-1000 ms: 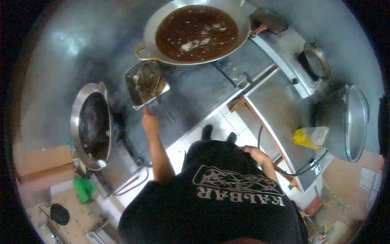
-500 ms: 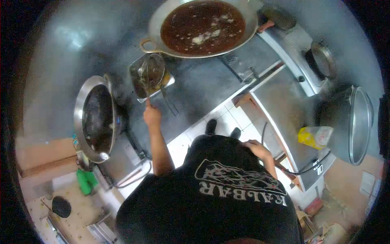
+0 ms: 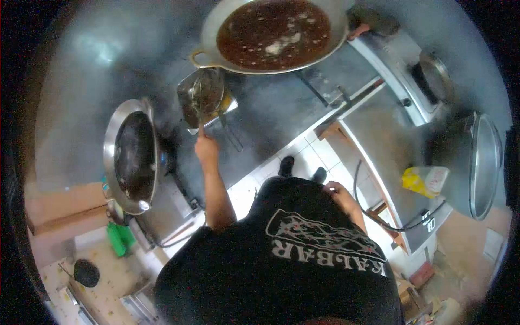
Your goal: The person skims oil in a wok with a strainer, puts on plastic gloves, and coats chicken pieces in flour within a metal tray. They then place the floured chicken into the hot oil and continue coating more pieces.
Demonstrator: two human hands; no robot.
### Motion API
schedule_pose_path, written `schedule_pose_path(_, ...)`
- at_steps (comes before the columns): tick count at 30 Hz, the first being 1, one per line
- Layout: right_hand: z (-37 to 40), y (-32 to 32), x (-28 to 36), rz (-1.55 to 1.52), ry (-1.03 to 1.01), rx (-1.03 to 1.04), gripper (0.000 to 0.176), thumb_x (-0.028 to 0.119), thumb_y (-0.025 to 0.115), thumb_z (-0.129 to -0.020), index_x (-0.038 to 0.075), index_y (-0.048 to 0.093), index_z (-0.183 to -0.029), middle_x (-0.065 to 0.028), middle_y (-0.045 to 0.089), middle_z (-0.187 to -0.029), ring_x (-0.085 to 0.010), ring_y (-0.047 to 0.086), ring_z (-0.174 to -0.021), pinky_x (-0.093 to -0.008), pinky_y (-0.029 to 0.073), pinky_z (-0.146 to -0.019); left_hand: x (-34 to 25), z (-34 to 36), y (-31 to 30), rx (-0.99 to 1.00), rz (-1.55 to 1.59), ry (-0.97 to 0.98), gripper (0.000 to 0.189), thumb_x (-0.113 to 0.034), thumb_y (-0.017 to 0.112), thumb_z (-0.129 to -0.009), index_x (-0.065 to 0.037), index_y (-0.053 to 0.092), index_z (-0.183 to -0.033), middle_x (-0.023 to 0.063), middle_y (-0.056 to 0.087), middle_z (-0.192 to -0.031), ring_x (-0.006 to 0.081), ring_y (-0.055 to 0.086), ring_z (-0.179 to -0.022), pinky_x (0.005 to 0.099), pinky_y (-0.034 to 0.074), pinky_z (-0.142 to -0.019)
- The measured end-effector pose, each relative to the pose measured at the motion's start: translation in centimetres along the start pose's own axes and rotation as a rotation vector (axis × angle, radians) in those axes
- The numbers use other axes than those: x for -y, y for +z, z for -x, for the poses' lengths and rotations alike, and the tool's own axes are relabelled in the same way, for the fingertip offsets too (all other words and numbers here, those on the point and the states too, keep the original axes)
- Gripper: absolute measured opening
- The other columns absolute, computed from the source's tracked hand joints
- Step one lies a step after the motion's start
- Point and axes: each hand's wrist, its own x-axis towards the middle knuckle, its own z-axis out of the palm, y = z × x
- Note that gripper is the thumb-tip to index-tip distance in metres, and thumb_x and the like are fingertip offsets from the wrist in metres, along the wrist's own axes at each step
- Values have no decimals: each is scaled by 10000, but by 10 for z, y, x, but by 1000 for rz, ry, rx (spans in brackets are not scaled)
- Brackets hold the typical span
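My left hand [image 3: 207, 149] is closed around the handle of a wire strainer [image 3: 207, 92], which rests over a metal tray [image 3: 233, 104] with brownish and yellow contents. A second long handle lies beside it. Just beyond the tray is a large wok [image 3: 208, 32] of dark reddish-brown liquid with pale pieces floating in it. Another metal wok [image 3: 112, 138], holding dark liquid, sits left of my left hand. My right hand [image 3: 341, 196] is at my waist against the black shirt [image 3: 254, 254], fingers curled; what they hold, if anything, is hidden.
At the right are a tall metal pot [image 3: 482, 168], a yellow and white packet [image 3: 425, 181] and a stove [image 3: 401, 73] with a round ring. A dark hose [image 3: 374, 219] curves along the right counter. Green cloth or plastic [image 3: 120, 238] shows at lower left.
The whole view has shifted slightly. My right hand's fingers, earlier laid flatter on the shirt, are now more curled. My left hand stays on the strainer handle.
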Motion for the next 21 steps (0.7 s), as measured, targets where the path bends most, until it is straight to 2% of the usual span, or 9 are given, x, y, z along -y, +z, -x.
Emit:
schedule_pose_path(1, -4, -1, 6, -126, 11, 57, 127, 135, 590, -858, 46, 613, -945, -152, 642, -850, -269, 614, -775, -341, 462, -755, -7, 0, -4, -2, 1, -35, 536, -127, 480, -849, -215, 413, -1374, 247, 653, -832, 438, 629, -782, 515, 498, -723)
schedule_pose_path(4, 7, -1, 63, -66, 248, -57, 89, 92, 586, -853, 43, 556, -921, -112, 633, -795, -227, 602, -751, -317, 459, -732, -10, 4, -9, -7, -4, -78, 525, -127, 484, -842, -207, 429, -1358, 244, 653, -829, 433, 631, -775, 515, 499, -701)
schedule_pose_path(8, -5, -9, 82, 395, 203, -29, 152, 94, 582, -856, 36, 591, -996, -71, 643, -747, -165, 600, -768, -295, 462, -730, 13, -1, 21, -7, -36, 61, 543, -120, 499, -819, -175, 432, -1356, 237, 653, -801, 424, 632, -735, 520, 489, -655)
schedule_pose_path(11, -10, -17, 14, -40, 63, 37, 229, 93, 558, -854, 29, 594, -1072, -68, 656, -870, -161, 596, -880, -284, 452, -797, 1, 3, 10, -71, 43, 39, 537, -122, 510, -814, -167, 449, -1346, 240, 649, -779, 419, 633, -719, 521, 488, -653)
schedule_pose_path(14, 11, -31, 47, -306, 37, 167, 266, 76, 528, -849, 21, 593, -1101, -64, 633, -1014, -162, 555, -1015, -280, 420, -884, 4, 12, 14, -89, -7, 23, 517, -129, 510, -822, -154, 465, -1337, 243, 647, -778, 415, 634, -707, 517, 491, -657)
schedule_pose_path(15, 15, -31, 40, -303, -16, 166, 259, 55, 509, -851, 30, 597, -1093, -69, 598, -1116, -171, 507, -1107, -293, 390, -945, 23, 9, 28, -56, -31, 68, 506, -134, 506, -831, -151, 470, -1335, 241, 650, -792, 414, 635, -705, 512, 493, -659)
schedule_pose_path(17, 20, -19, 16, -280, -99, 6, 231, 65, 509, -869, 21, 599, -1078, -69, 601, -1108, -180, 523, -1094, -307, 391, -962, 38, 5, 41, -48, -80, 174, 489, -134, 496, -844, -131, 474, -1333, 234, 657, -841, 407, 640, -710, 499, 500, -658)
schedule_pose_path(18, 15, -14, -4, -289, -52, -57, 201, 86, 510, -887, 5, 601, -1047, -69, 611, -1078, -186, 539, -1072, -317, 394, -968, 39, 7, 42, -74, -108, 229, 485, -130, 489, -848, -116, 474, -1333, 228, 661, -874, 402, 644, -718, 491, 503, -656)
schedule_pose_path(21, 7, -14, 23, -43, 18, -117, 247, 262, 537, -921, 43, 613, -1006, -141, 636, -1000, -238, 605, -948, -329, 444, -854, 34, 16, 46, -179, 23, 199, 486, -124, 476, -855, -138, 469, -1341, 209, 666, -942, 393, 650, -776, 465, 514, -668)
